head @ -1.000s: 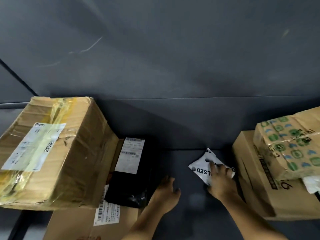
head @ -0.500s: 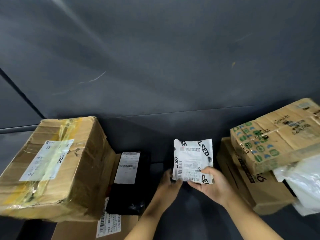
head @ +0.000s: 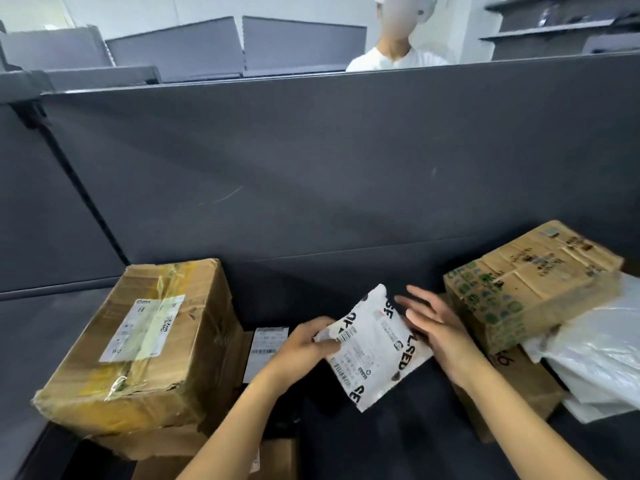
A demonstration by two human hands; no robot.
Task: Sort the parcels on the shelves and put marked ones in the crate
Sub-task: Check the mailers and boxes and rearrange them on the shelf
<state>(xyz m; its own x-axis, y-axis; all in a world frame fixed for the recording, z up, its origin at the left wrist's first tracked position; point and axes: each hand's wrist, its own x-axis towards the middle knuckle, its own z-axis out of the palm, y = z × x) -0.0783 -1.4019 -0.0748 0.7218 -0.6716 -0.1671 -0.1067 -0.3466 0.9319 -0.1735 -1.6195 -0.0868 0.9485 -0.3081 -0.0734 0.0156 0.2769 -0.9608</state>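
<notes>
One white mailer (head: 375,344) is under inspection: my left hand (head: 300,346) pinches its near-left edge; my right hand (head: 434,327) is spread open, touching the far-right edge. Next, judge its marking.

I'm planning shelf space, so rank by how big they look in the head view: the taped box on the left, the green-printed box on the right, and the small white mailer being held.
1. taped box
2. green-printed box, though it sits farther back
3. white mailer
</notes>
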